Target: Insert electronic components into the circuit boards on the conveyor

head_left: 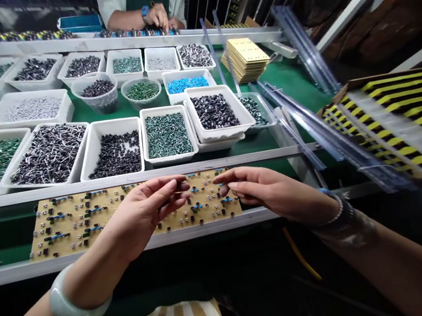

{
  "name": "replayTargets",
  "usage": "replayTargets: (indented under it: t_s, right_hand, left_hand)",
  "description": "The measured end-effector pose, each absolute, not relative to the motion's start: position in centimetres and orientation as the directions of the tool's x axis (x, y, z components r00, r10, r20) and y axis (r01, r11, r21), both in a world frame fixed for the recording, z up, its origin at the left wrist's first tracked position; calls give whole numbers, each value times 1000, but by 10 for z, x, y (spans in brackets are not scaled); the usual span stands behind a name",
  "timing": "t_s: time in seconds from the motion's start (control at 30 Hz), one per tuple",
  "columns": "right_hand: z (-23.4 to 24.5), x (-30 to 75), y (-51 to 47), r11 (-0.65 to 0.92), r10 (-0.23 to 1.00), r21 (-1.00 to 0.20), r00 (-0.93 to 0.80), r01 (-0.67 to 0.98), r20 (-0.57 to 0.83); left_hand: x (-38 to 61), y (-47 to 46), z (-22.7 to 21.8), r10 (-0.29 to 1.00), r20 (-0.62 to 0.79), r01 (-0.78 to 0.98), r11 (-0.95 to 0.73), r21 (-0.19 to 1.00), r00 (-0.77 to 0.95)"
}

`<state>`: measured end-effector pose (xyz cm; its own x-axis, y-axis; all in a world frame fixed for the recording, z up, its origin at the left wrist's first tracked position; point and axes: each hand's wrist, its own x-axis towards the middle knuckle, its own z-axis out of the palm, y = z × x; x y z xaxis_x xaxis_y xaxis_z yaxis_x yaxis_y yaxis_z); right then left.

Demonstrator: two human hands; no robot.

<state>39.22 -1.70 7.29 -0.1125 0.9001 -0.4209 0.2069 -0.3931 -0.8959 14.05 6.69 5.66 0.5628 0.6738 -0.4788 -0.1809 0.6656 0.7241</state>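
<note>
Well, the left hand point(143, 215) and right hand point(269, 191) hover half open, fingertips nearly meeting over the middle of a circuit board point(62, 246) near the counter's point(4, 276) front edge, though any hold on a tiny part can't be made out. Components already stud the board from end to end, and white trays point(106, 126) beyond it remain heaped with more

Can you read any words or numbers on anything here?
No words or numbers can be read. The circuit board and the stack of yellow boards may have tiny print, but it is too small to tell. The yellow and black panel shows only stripes.
</note>
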Motion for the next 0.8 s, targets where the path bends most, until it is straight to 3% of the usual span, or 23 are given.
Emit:
replayTargets:
  t_s: [0.13, 0.27, 0.43, 0.57, 0.7, 0.8]
  right_hand:
    - [63, 393, -14, -447, 882, -894, -158, 17, -444]
    - [57, 393, -10, -404, 911, -914, -109, -42, -398]
    - [59, 393, -10, -363, 931, -930, -65, -50, -360]
    - [62, 391, -13, -381, 920, -924, -86, 39, -383]
    - [62, 388, -15, -394, 912, -919, -110, 34, -395]
    - [60, 387, -16, -391, 915, -920, -110, -4, -388]
  left_hand:
    - [140, 68, 55, 700, -443, -119, 597, 793, 560]
    - [137, 72, 53, 773, -335, 58, 363, 930, 538]
    - [138, 78, 53, 764, -208, 260, 55, 964, 610]
    - [144, 81, 47, 773, -87, 390, -217, 895, 629]
    - [149, 83, 36, 733, 86, 462, -510, 726, 675]
    - [149, 84, 31, 684, 126, 466, -608, 643, 719]
